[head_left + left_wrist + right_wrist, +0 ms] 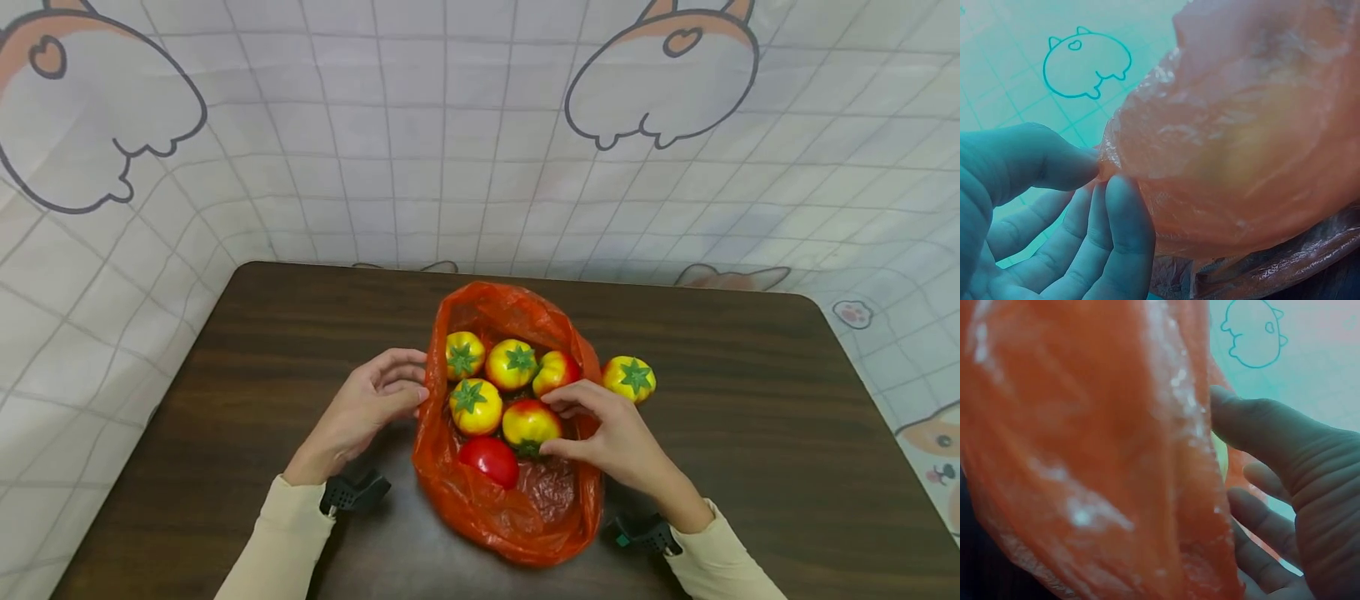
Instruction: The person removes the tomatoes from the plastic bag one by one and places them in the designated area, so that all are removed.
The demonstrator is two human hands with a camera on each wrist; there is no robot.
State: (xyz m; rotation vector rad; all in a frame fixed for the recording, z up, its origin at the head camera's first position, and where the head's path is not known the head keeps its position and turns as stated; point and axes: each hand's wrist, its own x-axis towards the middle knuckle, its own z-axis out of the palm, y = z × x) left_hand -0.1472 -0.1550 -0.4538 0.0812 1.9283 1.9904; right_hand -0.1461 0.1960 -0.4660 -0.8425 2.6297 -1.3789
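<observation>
An open red plastic bag (517, 533) lies on the table with several yellow-and-red tomatoes (477, 407) inside, most showing green star-shaped tops. My left hand (375, 400) pinches the bag's left rim between thumb and fingers, as the left wrist view shows close up. Reaching over the right rim, my right hand (618, 433) grips a yellow-red tomato (531, 423), thumb at its near side and fingers at its far side. In the right wrist view the bag wall (1085, 456) hides most of that tomato. A plain red tomato (491, 461) sits in front of the others.
Outside the bag, one more yellow tomato (628, 379) rests on the dark wooden table (750, 450), just behind my right hand. A white gridded cloth (480, 150) with cartoon animals hangs behind the table and along its sides.
</observation>
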